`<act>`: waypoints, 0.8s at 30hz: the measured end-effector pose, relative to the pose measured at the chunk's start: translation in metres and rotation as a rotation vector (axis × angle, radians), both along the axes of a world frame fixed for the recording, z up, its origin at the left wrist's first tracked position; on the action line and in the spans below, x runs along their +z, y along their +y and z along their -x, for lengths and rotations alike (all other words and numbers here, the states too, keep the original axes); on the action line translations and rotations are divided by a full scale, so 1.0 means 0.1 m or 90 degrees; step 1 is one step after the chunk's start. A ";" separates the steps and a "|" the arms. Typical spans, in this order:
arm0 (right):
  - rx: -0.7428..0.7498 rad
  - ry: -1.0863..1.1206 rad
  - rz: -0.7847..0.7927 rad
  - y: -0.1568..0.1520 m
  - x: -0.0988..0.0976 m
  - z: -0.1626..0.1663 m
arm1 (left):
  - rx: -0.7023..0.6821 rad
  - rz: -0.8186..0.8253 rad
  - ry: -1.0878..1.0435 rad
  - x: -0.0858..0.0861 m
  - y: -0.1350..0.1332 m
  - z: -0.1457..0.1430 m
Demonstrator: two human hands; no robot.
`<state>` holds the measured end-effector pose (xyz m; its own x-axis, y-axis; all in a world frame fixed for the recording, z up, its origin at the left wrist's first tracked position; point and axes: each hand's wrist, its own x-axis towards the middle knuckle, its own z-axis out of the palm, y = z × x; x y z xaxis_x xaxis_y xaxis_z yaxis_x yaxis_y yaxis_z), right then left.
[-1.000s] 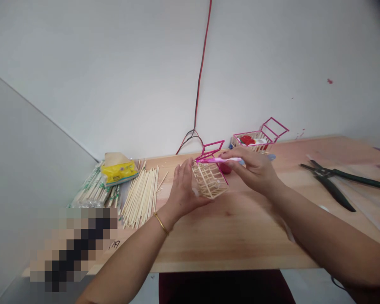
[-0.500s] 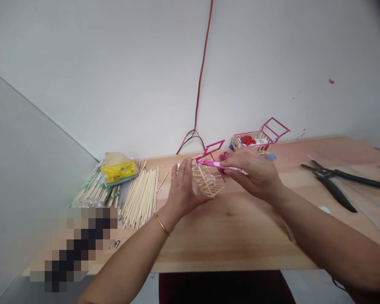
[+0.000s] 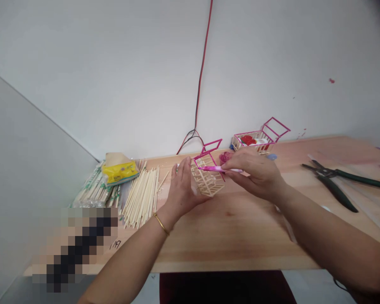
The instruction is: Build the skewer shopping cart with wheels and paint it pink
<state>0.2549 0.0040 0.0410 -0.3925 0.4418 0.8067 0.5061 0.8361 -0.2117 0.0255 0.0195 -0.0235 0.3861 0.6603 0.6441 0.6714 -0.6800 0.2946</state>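
My left hand [image 3: 181, 190] cups a small basket of pale wooden sticks [image 3: 207, 179] with a pink rim and a raised pink lid frame, held tilted just above the wooden table [image 3: 240, 236]. My right hand [image 3: 255, 171] pinches a pink-stained brush [image 3: 220, 169] whose tip lies across the basket's pink rim. A small red paint pot [image 3: 224, 157] sits just behind the basket.
A second pink-rimmed stick basket [image 3: 256, 139] holding red and white bits stands at the back. Loose pale sticks [image 3: 142, 194] and wrapped stick bundles [image 3: 93, 190] lie at the left beside a yellow packet [image 3: 118, 171]. Dark pliers [image 3: 335, 181] rest at the right. A red-black cable [image 3: 201, 84] hangs down the wall.
The brush has slid lower along the basket rim, from its top edge toward the front. My left hand has turned the basket slightly. The red pot behind has come into view.
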 end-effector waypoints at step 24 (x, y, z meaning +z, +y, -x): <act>0.011 0.061 0.069 0.09 -0.07 -0.10 | -0.246 0.230 -0.157 0.10 0.01 0.07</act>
